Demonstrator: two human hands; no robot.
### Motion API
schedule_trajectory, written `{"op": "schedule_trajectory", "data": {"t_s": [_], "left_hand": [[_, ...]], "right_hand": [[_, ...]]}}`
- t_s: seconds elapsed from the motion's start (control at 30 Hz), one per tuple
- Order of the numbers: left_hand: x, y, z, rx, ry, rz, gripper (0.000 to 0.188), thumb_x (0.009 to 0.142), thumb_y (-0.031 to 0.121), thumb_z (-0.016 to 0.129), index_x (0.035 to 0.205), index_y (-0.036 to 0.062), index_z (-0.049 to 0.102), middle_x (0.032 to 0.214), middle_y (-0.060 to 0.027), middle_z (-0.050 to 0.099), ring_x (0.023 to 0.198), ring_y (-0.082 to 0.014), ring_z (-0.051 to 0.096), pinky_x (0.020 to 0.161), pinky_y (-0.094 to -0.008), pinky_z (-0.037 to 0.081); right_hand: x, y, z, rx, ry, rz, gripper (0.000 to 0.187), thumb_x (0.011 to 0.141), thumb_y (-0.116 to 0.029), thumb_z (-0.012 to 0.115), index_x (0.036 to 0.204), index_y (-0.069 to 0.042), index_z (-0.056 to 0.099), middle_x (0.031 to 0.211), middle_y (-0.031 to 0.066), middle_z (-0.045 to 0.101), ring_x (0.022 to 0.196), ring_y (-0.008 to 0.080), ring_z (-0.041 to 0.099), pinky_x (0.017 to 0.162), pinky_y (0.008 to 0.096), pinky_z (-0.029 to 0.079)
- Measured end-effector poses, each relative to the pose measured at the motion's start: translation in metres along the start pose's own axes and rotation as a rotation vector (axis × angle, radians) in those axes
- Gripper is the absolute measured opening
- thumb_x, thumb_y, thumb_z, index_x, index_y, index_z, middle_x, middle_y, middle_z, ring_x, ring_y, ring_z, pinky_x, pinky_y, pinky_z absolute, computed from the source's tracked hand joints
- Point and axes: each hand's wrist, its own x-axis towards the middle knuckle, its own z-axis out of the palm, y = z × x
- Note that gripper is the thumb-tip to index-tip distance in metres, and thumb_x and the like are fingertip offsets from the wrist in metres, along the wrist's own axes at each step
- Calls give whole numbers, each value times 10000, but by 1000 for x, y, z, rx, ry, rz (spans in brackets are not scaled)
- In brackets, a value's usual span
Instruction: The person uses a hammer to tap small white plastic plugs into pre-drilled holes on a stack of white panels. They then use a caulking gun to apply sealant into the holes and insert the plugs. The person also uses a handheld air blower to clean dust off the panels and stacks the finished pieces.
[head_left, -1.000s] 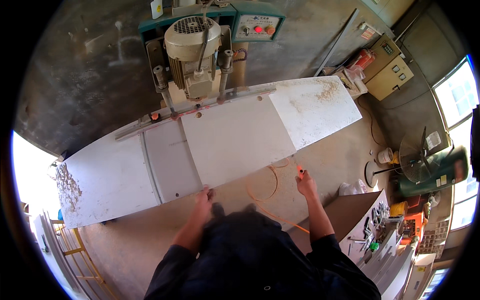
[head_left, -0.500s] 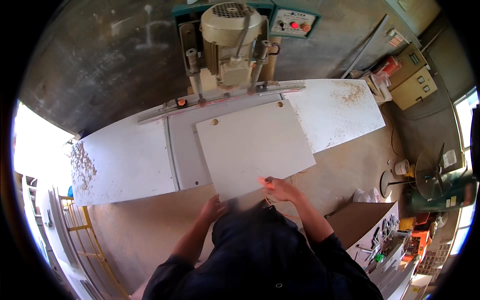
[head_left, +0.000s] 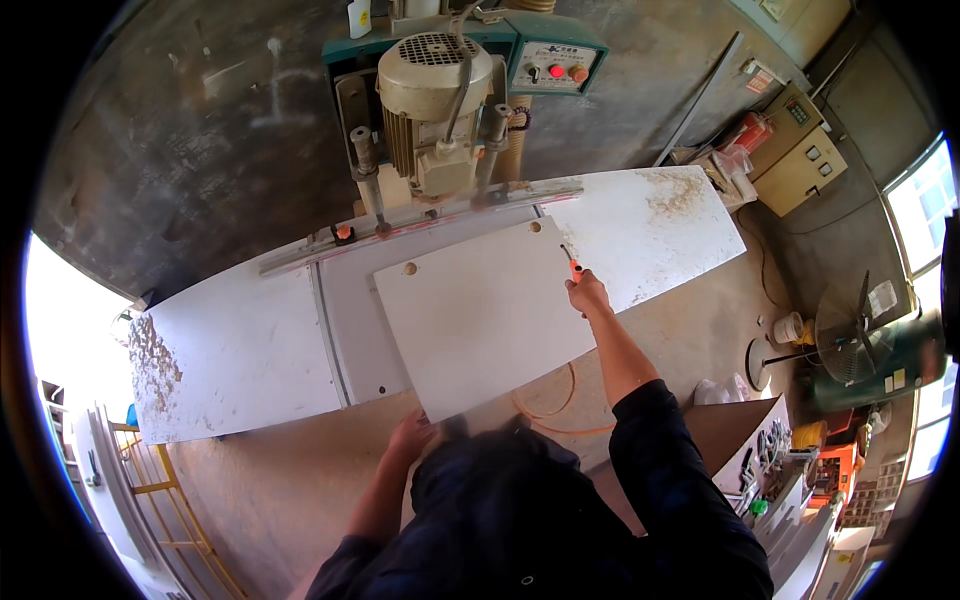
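A white rectangular panel with two round holes near its far edge lies askew on the machine table, its near part overhanging the front. At the panel's near left corner is my left hand, closed on that edge; part of its fingers is hidden. My right hand is wrapped round an orange air blow gun. The gun's thin dark nozzle points away from me, beside the panel's right edge. An orange hose curves below the panel by my right arm.
Behind the panel stands a drilling machine with a motor, a metal fence and a control box. Wood chips litter both table ends. A fan and a bench with tools stand right, a yellow rack left.
My right hand has swung forward and right with the air blow gun, from the panel's near edge to its right edge. My left hand remains at the near left corner.
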Motion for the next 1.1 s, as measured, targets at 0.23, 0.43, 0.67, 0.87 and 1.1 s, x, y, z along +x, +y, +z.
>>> {"op": "schedule_trajectory", "data": {"t_s": [0.23, 0.43, 0.67, 0.87, 1.1], "left_hand": [[-3, -7, -16, -492, 36, -150, 423, 1057, 299, 395, 1375, 33, 476, 1333, -126, 584, 1229, -281, 570, 1066, -430, 436], [29, -7, -11, -647, 202, -321, 396, 1047, 316, 446, 1324, 44, 523, 1257, -118, 620, 1156, -267, 595, 1040, -415, 476], [30, -24, -5, 353, 108, 70, 380, 923, 68, 665, 1278, 14, 541, 1237, -117, 647, 1141, -231, 637, 963, -370, 534], [-7, 52, 20, 299, 41, 47, 496, 887, 15, 694, 1338, 7, 487, 1273, -128, 650, 1167, -245, 643, 978, -347, 529], [28, 11, 11, -432, 230, -157, 489, 973, 271, 641, 1363, 10, 505, 1290, -134, 636, 1142, -284, 631, 906, -373, 531]], "right_hand": [[-55, -48, 7, 25, -341, -152, 483, 969, -364, 557, 1367, -97, 495, 960, 156, 688, 696, 280, 628, 637, 422, 520], [-135, -99, 23, 53, -413, -447, 510, 971, -339, 588, 1389, -64, 492, 950, 173, 693, 702, 281, 659, 662, 408, 532], [-174, -70, -11, -141, -866, -318, 619, 926, -347, 650, 1421, -13, 486, 872, 179, 681, 659, 252, 651, 630, 387, 528], [-124, 140, -44, -208, -188, -29, 465, 917, -297, 658, 1229, 38, 577, 836, 170, 686, 614, 227, 664, 554, 391, 540], [-108, 161, -103, 37, -470, 104, 354, 942, -236, 650, 1172, 24, 581, 785, 106, 672, 603, 179, 652, 509, 362, 515]]}}
